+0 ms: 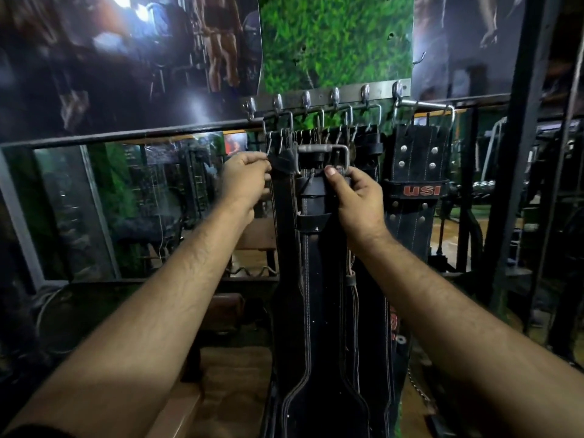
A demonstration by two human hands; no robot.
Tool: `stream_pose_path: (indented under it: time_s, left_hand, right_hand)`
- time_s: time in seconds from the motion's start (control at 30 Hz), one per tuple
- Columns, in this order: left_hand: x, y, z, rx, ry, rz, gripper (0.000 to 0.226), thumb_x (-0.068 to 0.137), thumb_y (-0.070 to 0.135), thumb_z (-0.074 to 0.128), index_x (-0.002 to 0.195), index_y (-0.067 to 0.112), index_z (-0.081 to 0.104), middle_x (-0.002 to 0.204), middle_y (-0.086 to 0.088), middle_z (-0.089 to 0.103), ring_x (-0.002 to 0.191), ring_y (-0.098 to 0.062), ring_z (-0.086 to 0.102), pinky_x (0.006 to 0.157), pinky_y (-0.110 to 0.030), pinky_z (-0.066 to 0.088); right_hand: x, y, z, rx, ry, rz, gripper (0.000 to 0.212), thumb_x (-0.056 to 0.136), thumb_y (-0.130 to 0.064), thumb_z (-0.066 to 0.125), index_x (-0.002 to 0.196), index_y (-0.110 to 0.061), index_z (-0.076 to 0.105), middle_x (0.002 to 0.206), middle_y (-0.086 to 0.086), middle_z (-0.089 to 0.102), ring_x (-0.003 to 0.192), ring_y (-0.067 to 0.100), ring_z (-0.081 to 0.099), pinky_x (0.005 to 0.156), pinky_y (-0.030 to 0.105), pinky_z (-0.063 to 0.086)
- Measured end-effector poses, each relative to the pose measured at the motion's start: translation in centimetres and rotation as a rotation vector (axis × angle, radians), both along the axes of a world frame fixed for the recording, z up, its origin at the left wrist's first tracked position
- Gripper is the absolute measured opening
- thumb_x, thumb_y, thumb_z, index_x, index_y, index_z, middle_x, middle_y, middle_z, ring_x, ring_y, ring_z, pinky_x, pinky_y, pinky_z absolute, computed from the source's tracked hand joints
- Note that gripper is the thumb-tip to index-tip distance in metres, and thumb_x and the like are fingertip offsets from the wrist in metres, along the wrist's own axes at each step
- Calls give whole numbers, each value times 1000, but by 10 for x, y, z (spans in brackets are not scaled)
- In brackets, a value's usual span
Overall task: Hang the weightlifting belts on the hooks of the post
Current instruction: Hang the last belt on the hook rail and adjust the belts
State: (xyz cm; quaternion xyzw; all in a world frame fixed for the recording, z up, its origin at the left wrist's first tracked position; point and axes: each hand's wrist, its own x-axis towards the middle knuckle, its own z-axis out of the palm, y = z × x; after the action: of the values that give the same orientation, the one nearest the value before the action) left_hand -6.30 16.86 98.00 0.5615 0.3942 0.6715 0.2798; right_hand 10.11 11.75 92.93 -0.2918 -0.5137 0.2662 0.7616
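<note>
Black leather belt (pixel 311 279) with pale stitching hangs dead center, its steel buckle (pixel 323 158) up at 12 o'clock, just under the row of metal hooks (pixel 335 97). Both arms stretched forward: right hand (pixel 355 197) pinches the strap just below the buckle, left hand (pixel 245 180) at 9 o'clock grips the belt's edge. A studded USI belt (pixel 417 172) hangs at 3 o'clock.

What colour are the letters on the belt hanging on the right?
Red-orange letters on the black belt, clearest in the head view.
</note>
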Motion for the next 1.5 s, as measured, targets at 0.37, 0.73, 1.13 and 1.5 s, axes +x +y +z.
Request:
stream_pose_path:
  time_s: [0.37, 0.73, 1.13, 1.5]
  left_hand:
    - [14, 114, 28, -62, 13, -2, 51, 84, 42, 72, 123, 10, 66, 116, -5, 70, 105, -24, 68, 74, -27, 56]
    - [5, 138, 21, 19, 31, -57, 38, 93, 31, 69, 128, 18, 61, 121, -2, 66, 108, -21, 63, 81, -28, 51]
    - [0, 117, 34, 169, -11, -46, 25, 100, 21, 59, 121, 9, 55, 109, -10, 66, 91, -20, 61, 75, -31, 51]
    - [-49, 118, 69, 153, -42, -59, 12, 92, 30, 62, 102, 25, 59, 112, -11, 71, 103, -39, 70, 87, -67, 55]
  right_hand:
    - [-9, 44, 18, 19, -65, -103, 13, 97, -20, 67, 93, -8, 70, 90, 17, 75, 79, 26, 74, 73, 44, 65]
    - [-5, 79, 23, 13, -88, -313, 18, 88, -39, 72, 75, -26, 72, 79, 5, 76, 79, 27, 75, 73, 59, 62]
    - [-3, 90, 47, 106, -117, -271, 34, 83, -45, 72, 77, -12, 70, 73, 5, 70, 70, 20, 64, 71, 56, 60]
    - [-21, 109, 82, 100, -96, -256, 36, 77, -50, 73, 72, -15, 70, 71, 9, 73, 68, 24, 70, 69, 60, 60]
